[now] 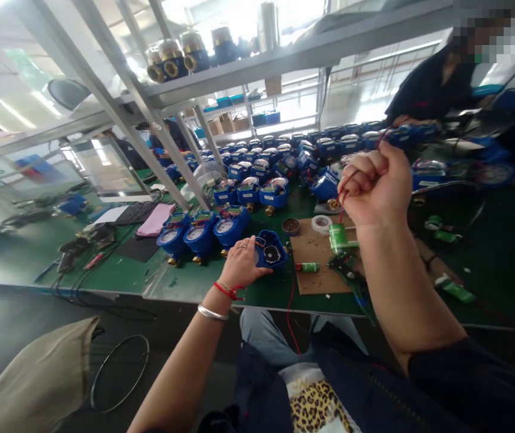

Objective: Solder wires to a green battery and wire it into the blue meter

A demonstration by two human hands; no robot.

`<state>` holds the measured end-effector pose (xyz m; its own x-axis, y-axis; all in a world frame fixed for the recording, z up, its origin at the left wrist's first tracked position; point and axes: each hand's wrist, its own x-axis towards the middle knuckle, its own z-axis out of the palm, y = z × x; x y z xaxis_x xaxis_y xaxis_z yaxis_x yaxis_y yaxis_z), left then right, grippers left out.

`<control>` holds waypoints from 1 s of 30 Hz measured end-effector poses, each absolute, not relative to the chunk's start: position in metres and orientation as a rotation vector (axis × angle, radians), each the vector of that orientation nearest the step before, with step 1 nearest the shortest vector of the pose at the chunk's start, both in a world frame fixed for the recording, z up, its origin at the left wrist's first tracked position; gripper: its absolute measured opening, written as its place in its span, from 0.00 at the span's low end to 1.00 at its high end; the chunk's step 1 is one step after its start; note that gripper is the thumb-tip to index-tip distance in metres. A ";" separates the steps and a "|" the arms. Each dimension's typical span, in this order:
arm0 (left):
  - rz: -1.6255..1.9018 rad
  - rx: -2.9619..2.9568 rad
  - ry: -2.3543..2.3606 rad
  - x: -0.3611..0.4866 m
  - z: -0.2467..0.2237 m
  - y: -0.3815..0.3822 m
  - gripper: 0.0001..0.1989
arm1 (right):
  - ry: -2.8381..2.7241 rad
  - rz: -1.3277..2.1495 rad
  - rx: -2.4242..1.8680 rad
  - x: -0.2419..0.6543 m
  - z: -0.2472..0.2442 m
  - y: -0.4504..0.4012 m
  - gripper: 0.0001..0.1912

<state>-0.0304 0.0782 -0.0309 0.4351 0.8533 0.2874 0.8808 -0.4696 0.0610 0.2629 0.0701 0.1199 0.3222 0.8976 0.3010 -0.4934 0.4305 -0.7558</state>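
Note:
My left hand (pixel 241 263) rests on a blue water-meter housing (pixel 271 250) lying near the front edge of the green bench (pixel 32 252), gripping its left side. A red wire (pixel 291 313) hangs from the bench edge below it. Raised above the bench, my right hand (pixel 377 183) is closed in a fist around thin red wires (pixel 345 183) that trail from the fingers. Under that hand lie a green cylindrical battery pack (pixel 339 237), a small green-and-red cell (pixel 307 266) and a roll of white tape (pixel 321 224) on a brown cardboard mat (pixel 315 264).
Rows of blue meters (pixel 248 192) cover the middle and back of the bench. A pink pad (pixel 156 219), a keyboard (pixel 134 211) and cables lie at the left. A metal rack (pixel 158 96) stands overhead. Another person in dark clothing (pixel 432 84) works at the far right.

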 end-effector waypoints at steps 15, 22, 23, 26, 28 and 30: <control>-0.540 -2.546 -1.515 -0.018 -0.033 0.052 0.50 | -0.659 1.352 -0.165 0.294 0.095 0.030 0.28; -0.505 -2.550 -1.422 -0.016 -0.038 0.032 0.49 | -0.780 1.319 -0.312 0.282 0.093 0.024 0.29; -0.502 -2.548 -1.413 -0.017 -0.039 0.031 0.48 | -0.790 1.316 -0.330 0.280 0.093 0.023 0.29; -0.499 -2.528 -1.409 -0.019 -0.042 0.027 0.46 | -0.816 1.319 -0.366 0.273 0.092 0.023 0.30; -0.493 -2.513 -1.413 -0.019 -0.044 0.025 0.45 | -0.819 1.338 -0.377 0.270 0.092 0.025 0.30; -0.485 -2.507 -1.410 -0.019 -0.045 0.024 0.44 | -0.819 1.351 -0.384 0.267 0.092 0.029 0.30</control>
